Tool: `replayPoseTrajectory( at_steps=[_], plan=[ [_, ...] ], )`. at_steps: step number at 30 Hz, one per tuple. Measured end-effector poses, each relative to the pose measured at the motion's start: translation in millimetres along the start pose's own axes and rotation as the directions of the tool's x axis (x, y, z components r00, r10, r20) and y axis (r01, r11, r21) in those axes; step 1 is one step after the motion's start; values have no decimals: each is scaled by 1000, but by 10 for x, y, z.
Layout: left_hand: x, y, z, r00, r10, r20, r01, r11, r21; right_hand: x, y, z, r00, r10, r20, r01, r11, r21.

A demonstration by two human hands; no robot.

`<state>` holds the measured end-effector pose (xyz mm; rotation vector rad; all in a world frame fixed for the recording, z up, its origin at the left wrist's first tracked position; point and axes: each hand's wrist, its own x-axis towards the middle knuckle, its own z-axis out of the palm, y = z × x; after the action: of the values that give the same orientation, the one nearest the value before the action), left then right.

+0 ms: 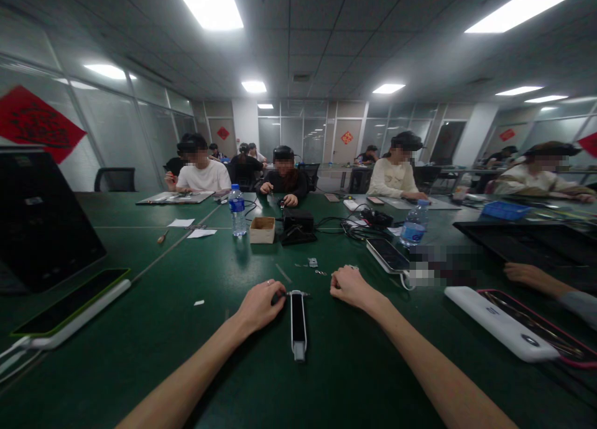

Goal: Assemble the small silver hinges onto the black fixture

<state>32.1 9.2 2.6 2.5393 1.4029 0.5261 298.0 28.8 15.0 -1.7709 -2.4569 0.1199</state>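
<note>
A long narrow white device with a black face (298,324) lies lengthwise on the green table (186,329) in front of me. My left hand (260,304) is curled at its far left end, fingers closed on a small dark part there that I cannot make out. My right hand (351,286) rests in a loose fist on the table just right of that end, apart from the device; nothing shows in it. A few small metal parts (313,265) lie just beyond both hands.
A small cardboard box (262,229), a water bottle (237,210), a black device with cables (297,225) and a phone (387,255) lie further off. A white power bank (499,322) and another person's hand (529,275) are right. A dark screen (41,221) stands left. Several people sit opposite.
</note>
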Motion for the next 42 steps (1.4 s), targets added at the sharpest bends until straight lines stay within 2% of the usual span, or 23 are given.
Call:
replayPoseTrajectory(
  at_steps=[6, 9, 11, 14, 17, 19, 22, 28, 36, 42],
  plan=[
    [1, 5, -14, 1000, -1, 4, 1, 1000, 7, -3, 61, 41, 995, 4, 101, -20, 988, 152],
    [1, 11, -21, 1000, -5, 5, 5, 1000, 4, -43, 59, 32, 994, -24, 109, -6, 966, 260],
    [3, 12, -20, 1000, -6, 7, 6, 1000, 11, -70, 21, 22, 996, -47, 72, 25, 962, 272],
    [5, 8, -10, 1000, 0, 0, 0, 1000, 31, -104, -94, 19, 991, -121, -60, 132, 960, 246],
    [2, 8, -3, 1000, -3, -2, 3, 999, 35, -134, -245, 35, 959, -211, -191, 259, 925, 277],
    [-3, 14, -6, 1000, -2, -4, 2, 1000, 31, -150, -334, 51, 941, -246, -233, 310, 903, 298],
    [-11, 31, -21, 1000, -1, -1, 1, 1000, 26, -161, -404, 78, 931, -265, -251, 337, 886, 318],
    [-15, 35, -28, 1000, 6, 7, -7, 1000, 24, -159, -389, 107, 913, -306, -270, 387, 860, 333],
    [-12, 34, -30, 1000, -1, 11, 1, 1000, 12, -158, -378, 93, 925, -303, -230, 370, 855, 363],
    [-7, 21, -13, 1000, 11, 8, -11, 1000, 22, -128, -340, 139, 923, -296, -246, 370, 861, 350]
  ],
)
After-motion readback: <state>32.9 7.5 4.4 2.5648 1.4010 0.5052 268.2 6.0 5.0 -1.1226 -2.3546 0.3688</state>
